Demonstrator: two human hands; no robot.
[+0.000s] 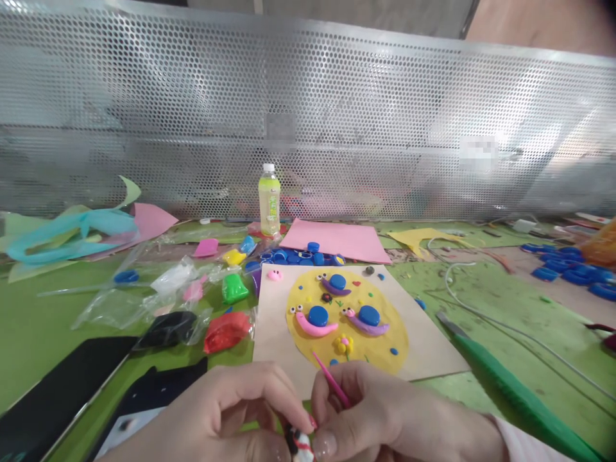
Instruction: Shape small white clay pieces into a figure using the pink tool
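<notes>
At the near edge of the bench both hands come together. The left hand (226, 410) has its fingers curled shut round a small clay figure (299, 444), black and white with a red band. The right hand (380, 417) is pinched on a thin pink stick (332, 380), whose tip points away over the card.

A plastic bottle (269, 200) with a white cap stands toward the far edge, near the middle, filled almost to the neck with a yellow-green drink. To its left and nearer lie clear plastic bags, each holding a lump of clay: green (234, 289), red (226, 330), black (168, 327) and yellow (234, 257). Loose blue bottle caps (298, 256) lie in a cluster just in front of the bottle.

A beige card (433, 346) lies just beyond the hands. It carries a yellow clay disc (380, 340) with three snails whose shells are blue caps.

The bench (481, 289) is green and littered. A pink paper sheet (337, 239) lies behind the card, a white cable (481, 314) and a long green stick (510, 391) to the right, and a black sheet (58, 391) at the near left corner. A perforated metal screen (308, 115) runs along the far edge.
</notes>
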